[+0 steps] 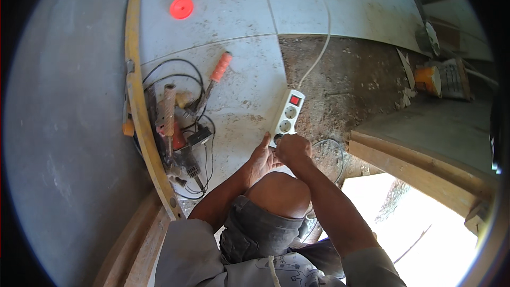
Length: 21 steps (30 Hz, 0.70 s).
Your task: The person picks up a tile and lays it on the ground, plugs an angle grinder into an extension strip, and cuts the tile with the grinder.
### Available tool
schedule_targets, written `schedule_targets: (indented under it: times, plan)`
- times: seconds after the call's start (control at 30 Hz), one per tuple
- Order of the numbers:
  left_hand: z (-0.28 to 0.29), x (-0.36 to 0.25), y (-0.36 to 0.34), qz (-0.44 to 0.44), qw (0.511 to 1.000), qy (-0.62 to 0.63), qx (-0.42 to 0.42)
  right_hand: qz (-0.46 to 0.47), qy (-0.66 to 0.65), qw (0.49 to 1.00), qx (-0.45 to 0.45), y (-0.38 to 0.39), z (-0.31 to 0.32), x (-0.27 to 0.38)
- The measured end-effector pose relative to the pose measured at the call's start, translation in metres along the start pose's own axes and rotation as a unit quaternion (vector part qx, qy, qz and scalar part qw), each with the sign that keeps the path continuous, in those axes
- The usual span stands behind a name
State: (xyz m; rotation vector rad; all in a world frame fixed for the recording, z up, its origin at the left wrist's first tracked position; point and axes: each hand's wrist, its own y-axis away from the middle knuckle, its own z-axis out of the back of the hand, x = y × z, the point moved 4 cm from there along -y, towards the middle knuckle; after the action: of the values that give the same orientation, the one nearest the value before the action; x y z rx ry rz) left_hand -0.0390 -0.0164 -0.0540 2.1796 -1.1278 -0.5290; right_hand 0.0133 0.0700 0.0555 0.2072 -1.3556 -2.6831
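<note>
A white power strip [287, 112] with a red switch and round sockets lies tilted at the edge of the tiles, its near end between my hands. My left hand [262, 158] grips that near end from the left and below, thumb along its side. Closed over the strip's near socket, my right hand [294, 149] holds a black plug [278, 137], mostly hidden by the fingers. A thin black cable [340, 151] loops out to the right of this hand. The strip's white cord [328, 26] runs away toward the far side.
On the left, a yellow spirit level [139, 101] leans along the grey wall beside a power tool [187, 160], a hammer-like tool [169, 111] and an orange-handled tool [221, 66]. An orange disc [181, 8] lies farther off. At right are a yellow-orange container [428, 81] and a wooden frame [414, 167].
</note>
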Motion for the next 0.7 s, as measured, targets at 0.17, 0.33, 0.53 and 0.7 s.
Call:
schedule_targets:
  times: [0.17, 0.33, 0.53, 0.7]
  plan:
    - [-0.005, -0.006, 0.005, -0.036, 0.999, -0.008, 0.022, 0.000, -0.050, 0.999, -0.011, -0.008, -0.012, -0.002]
    - [0.005, -0.007, 0.002, -0.029, 0.999, -0.043, -0.014, -0.002, -0.092, 0.996, -0.006, -0.012, -0.014, 0.000]
    - [0.026, 0.002, -0.016, -0.025, 0.996, 0.080, 0.034, -0.033, -0.150, 0.988, 0.002, -0.010, -0.009, 0.001]
    - [0.049, 0.010, -0.031, -0.088, 0.979, 0.101, 0.152, -0.033, -0.182, 0.983, -0.008, -0.018, -0.020, 0.007]
